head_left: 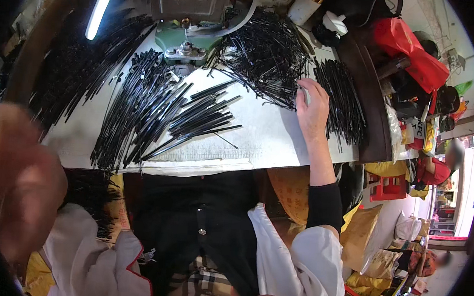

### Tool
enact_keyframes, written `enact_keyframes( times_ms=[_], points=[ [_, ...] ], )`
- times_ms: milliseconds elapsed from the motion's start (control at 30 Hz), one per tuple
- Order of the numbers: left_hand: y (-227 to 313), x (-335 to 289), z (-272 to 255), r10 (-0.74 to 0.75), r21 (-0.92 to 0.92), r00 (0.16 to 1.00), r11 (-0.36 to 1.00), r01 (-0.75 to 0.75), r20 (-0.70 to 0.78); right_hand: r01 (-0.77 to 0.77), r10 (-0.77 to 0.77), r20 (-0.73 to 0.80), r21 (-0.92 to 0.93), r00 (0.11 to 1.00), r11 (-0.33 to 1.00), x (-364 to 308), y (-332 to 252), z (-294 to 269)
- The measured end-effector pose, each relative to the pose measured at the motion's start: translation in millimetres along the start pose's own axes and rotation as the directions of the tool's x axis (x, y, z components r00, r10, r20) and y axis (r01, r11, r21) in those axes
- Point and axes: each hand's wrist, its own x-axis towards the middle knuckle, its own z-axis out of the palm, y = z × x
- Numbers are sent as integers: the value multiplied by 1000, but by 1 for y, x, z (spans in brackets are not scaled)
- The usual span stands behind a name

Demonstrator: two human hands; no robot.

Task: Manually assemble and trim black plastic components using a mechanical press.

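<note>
My right hand (pixel 313 108) is at the right edge of a tangled heap of thin black strips (pixel 266 51), its fingers bent and pressed together near the thumb. Whatever lies between those fingertips is too small to make out. Close to the camera at the far left, my left hand (pixel 17 182) is large and smeared, and its fingers cannot be read. Black rods (pixel 136 102) lie in a long bundle on the white tabletop (pixel 271 134). Beside them is a looser group of shorter black rods (pixel 206 113).
A green machine (pixel 186 43) with a metal fitting stands at the back middle, under a lit lamp (pixel 99 13). More black rods (pixel 339 100) lie along the dark right-hand table edge (pixel 379 125). Stools, sacks and two people are farther right.
</note>
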Motion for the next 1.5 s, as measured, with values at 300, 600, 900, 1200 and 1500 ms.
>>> enact_keyframes(
  times_ms=[300, 600, 900, 1200, 1500],
  points=[
    [-22, -31, 59, -668, 376, 511, 736, 563, 541, -187, 176, 331, 1, 927, 982, 44, -28, 2],
    [-67, -70, 91, -649, 324, 456, 729, 603, 609, -281, 356, 426, -231, 832, 932, 59, -30, 17],
    [-113, -90, 160, -681, 457, 430, 723, 518, 593, -261, 289, 300, -130, 909, 956, 54, -31, 22],
    [-116, -77, 172, -767, 503, 245, 590, 631, 593, -182, 200, 198, -104, 960, 978, 47, -25, 54],
    [-114, -68, 174, -760, 480, 254, 594, 645, 599, -217, 231, 141, -103, 963, 971, 45, -21, 47]
  ],
)
